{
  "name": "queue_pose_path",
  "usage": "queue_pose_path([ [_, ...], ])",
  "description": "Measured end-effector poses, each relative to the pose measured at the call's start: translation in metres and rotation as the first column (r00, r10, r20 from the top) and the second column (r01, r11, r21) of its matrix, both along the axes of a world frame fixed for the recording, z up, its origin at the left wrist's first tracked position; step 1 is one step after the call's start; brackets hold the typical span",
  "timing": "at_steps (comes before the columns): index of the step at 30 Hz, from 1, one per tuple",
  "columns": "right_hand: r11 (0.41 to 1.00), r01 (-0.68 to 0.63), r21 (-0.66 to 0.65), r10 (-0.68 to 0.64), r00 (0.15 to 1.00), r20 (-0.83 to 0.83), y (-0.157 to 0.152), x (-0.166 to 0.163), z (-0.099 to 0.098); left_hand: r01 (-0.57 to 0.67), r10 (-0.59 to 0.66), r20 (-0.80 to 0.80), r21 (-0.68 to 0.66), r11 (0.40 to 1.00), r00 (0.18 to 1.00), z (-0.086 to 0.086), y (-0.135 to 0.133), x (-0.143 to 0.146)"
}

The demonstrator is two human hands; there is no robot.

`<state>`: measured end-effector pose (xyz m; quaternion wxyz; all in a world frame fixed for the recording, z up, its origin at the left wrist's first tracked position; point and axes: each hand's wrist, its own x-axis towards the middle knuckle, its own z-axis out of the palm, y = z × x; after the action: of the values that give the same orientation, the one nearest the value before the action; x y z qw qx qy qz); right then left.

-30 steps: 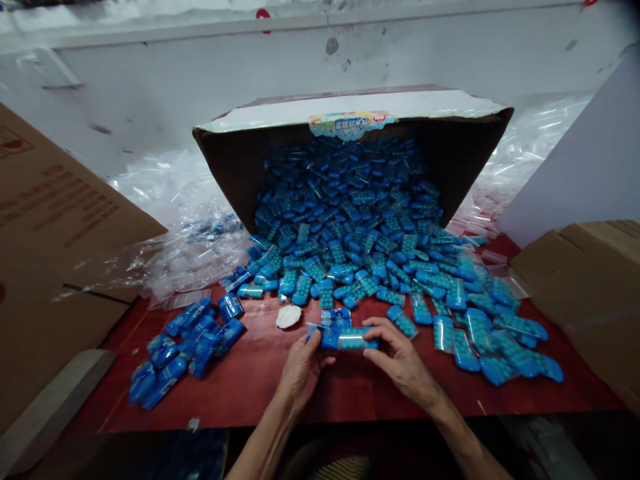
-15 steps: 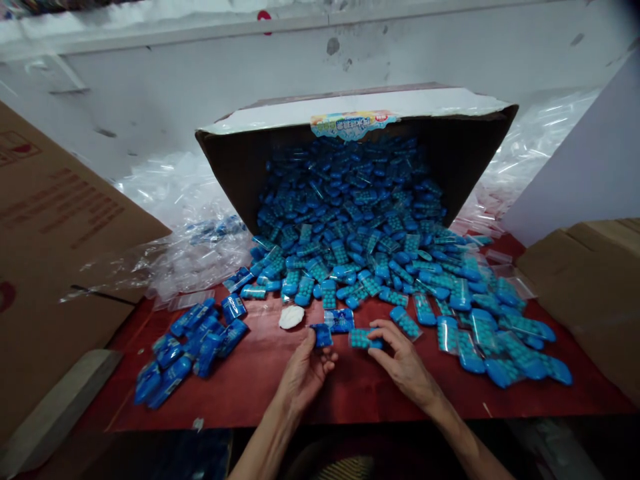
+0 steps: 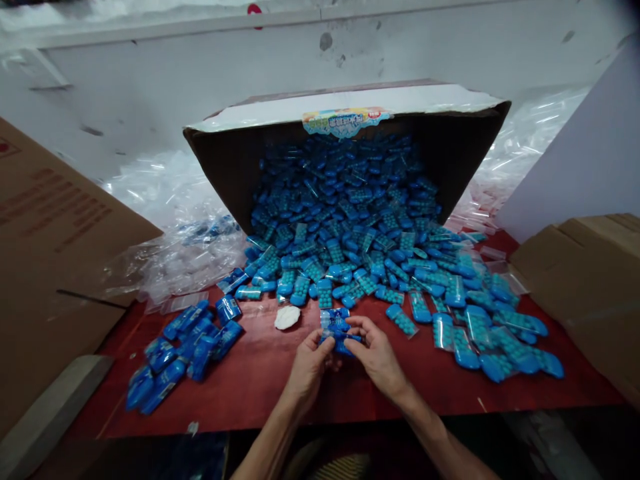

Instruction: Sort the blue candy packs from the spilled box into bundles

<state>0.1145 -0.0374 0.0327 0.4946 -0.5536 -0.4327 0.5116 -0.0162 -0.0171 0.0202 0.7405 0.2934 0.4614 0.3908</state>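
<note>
My left hand (image 3: 307,367) and my right hand (image 3: 379,360) are close together above the red tabletop. Between their fingertips is a small blue printed sleeve (image 3: 342,343), pinched by my left hand. The small blue case of turquoise beads in my right hand is now largely hidden by sleeve and fingers; how far it is inside the sleeve I cannot tell. Just beyond the fingers lies a flat blue sleeve (image 3: 334,316). A white lump (image 3: 287,318) sits to its left. Several filled blue packets (image 3: 193,340) form a pile at the left.
A tipped carton (image 3: 220,173) spills many bead-filled blue cases (image 3: 345,233) across the red table (image 3: 280,400). Clear plastic pieces (image 3: 185,260) lie heaped at left. Cardboard boxes (image 3: 60,220) (image 3: 580,273) flank the table. A white wall (image 3: 150,100) stands behind.
My right hand has brought the bead case leftward to the sleeve in my left hand, and the hands now meet. The camera view has shifted slightly.
</note>
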Motion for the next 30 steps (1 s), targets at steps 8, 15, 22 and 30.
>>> queue_pose_path([
  [8,0.996,0.058,0.069,-0.063,0.995,0.075,-0.001,-0.003,0.004,-0.049,0.074,0.124,-0.194,0.98,0.99,0.002,-0.008,0.001],
  [15,0.971,-0.178,0.162,-0.037,0.554,0.832,-0.013,0.036,-0.011,-0.118,0.187,0.173,-0.345,0.931,0.967,-0.001,-0.009,-0.005],
  [22,0.978,-0.201,0.058,0.041,0.454,0.89,-0.012,0.034,-0.025,-0.143,0.224,0.152,-0.419,0.897,0.963,-0.001,-0.009,-0.003],
  [30,0.976,-0.214,0.043,0.176,0.888,0.425,-0.013,0.059,0.011,-0.16,0.227,0.126,-0.398,0.903,0.966,-0.005,-0.009,-0.006],
])
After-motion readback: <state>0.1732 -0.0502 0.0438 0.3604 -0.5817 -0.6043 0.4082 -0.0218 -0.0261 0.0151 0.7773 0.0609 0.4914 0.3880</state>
